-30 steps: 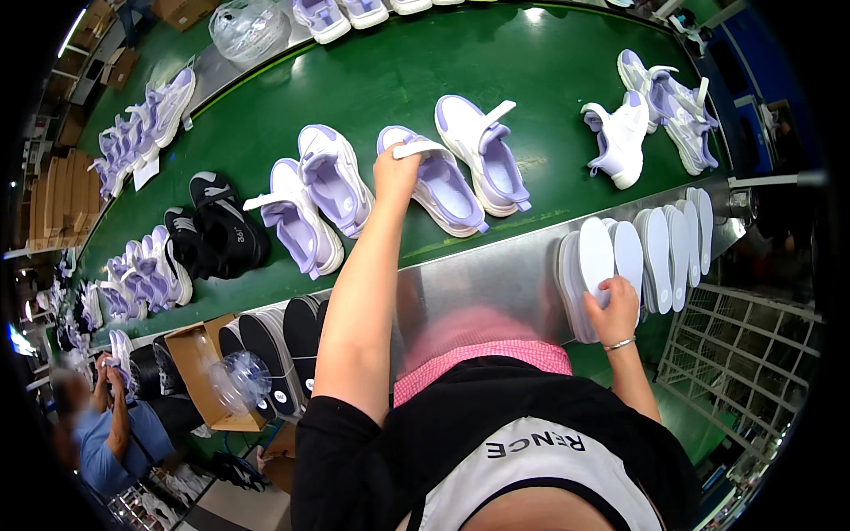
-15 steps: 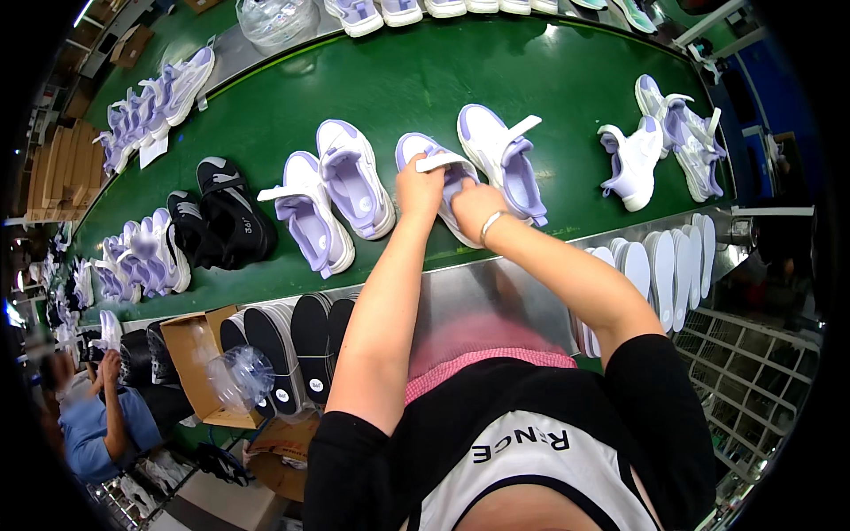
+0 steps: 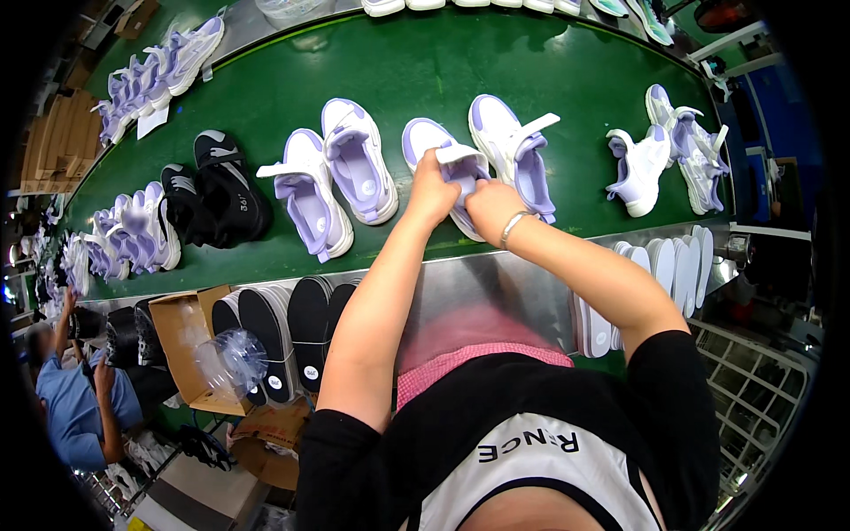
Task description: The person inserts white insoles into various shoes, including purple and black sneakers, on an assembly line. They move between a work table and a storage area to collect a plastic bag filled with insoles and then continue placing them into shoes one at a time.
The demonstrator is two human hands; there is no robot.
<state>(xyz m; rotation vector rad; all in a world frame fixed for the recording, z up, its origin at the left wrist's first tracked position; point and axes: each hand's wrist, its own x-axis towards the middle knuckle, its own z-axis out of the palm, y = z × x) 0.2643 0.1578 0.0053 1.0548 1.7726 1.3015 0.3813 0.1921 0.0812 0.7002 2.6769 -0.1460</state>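
A white and lavender sneaker (image 3: 427,134) rests on the green table, toe pointing away from me. My left hand (image 3: 432,193) grips its white strap and tongue area from the left side. My right hand (image 3: 493,211), with a bracelet at the wrist, reaches into the shoe opening from the right, its fingers curled. Their tips, and whatever they hold, are hidden inside. Beside it on the right stands a matching sneaker (image 3: 492,124) with its strap sticking out. Left of my hands sits another pair, a sneaker (image 3: 305,199) with a loose strap and a second sneaker (image 3: 359,159).
Black shoes (image 3: 232,196) and rows of lavender sneakers (image 3: 133,234) line the table's left. More sneakers (image 3: 639,170) sit at right. Black insoles (image 3: 312,332) and an open carton (image 3: 190,354) lie near left, white insoles (image 3: 662,265) near right. A person in blue (image 3: 84,411) works far left.
The view has shifted slightly. Both hands stay at the same sneaker, with the right hand still inside its opening. The person at far left has moved, with an arm now stretched toward the table.
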